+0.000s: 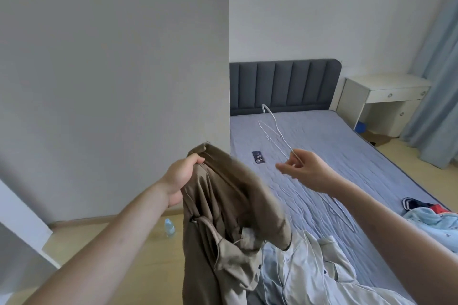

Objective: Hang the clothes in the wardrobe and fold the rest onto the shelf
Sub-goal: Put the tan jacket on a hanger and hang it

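- Clothes are the matter here: a brown garment (223,205) hangs from the left hand (182,176), lifted over the near edge of the bed (347,156), its lower part trailing down toward the floor.
- Left grip: fingers curled over the top edge of the brown garment, grasping it by what looks like a waistband or collar; which one I cannot tell.
- Right hand (307,172) pinches a thin white wire hanger (273,126) at one end, the hook pointing away toward the headboard (282,84). A second wire hanger (339,213) seems to lie on the bed under the right forearm.
- Hanger and brown garment are apart; nothing is threaded onto the hanger yet.
- Left to do, judging by what lies about: a pale grey-green garment (317,267) is crumpled on the near end of the bed, and a light blue heap (431,225) with dark and red pieces sits at the right edge.
- No wardrobe rail or shelf can be seen clearly; the large pale panel (111,69) on the left may be a wardrobe side, so nothing hung or folded is visible.
- My reading: early in the task, at the step of fitting the first visible piece to its hanger.
- Also about: a dark phone (258,157) on the bed, a water bottle (169,227) on the floor, a white nightstand (386,101).
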A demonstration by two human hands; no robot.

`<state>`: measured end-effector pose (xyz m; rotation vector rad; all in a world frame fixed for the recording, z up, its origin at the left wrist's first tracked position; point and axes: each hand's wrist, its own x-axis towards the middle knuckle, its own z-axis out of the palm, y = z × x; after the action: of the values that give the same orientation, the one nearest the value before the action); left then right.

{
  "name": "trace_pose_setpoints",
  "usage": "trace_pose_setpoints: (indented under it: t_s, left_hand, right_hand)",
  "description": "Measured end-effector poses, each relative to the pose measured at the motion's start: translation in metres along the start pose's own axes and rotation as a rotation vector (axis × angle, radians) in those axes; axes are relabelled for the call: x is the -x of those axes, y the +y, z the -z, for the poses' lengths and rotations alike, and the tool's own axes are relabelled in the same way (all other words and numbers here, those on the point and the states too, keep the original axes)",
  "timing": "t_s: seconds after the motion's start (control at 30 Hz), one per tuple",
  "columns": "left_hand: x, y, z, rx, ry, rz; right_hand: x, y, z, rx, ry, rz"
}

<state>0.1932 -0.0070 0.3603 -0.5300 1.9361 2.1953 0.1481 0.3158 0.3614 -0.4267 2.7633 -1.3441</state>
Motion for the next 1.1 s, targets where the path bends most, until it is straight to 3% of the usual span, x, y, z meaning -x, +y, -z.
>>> trace_pose_setpoints:
  t_s: [0.2, 0.6, 0.9, 1.1]
  left_hand:
    - [-0.015, -0.011, 0.02, -0.149, 0.147, -0.031]
    - [-0.019, -0.016, 0.047, -0.133, 0.272, -0.141]
    - [-0.012, 0.007, 0.054, -0.101, 0.223, -0.251]
    - [0.004, 0.026, 0.028, -0.122, 0.084, -0.374]
  right_hand:
    - [0.013, 0.004, 0.006, 0.025, 0.068, 0.086]
    - [0.03, -0.016, -0.008, 0.055, -0.112, 0.18]
    - [0.025, -0.021, -0.026, 0.058, -0.153, 0.171]
    - [0.02, -0.025, -0.046, 0.105, -0.212, 0.174]
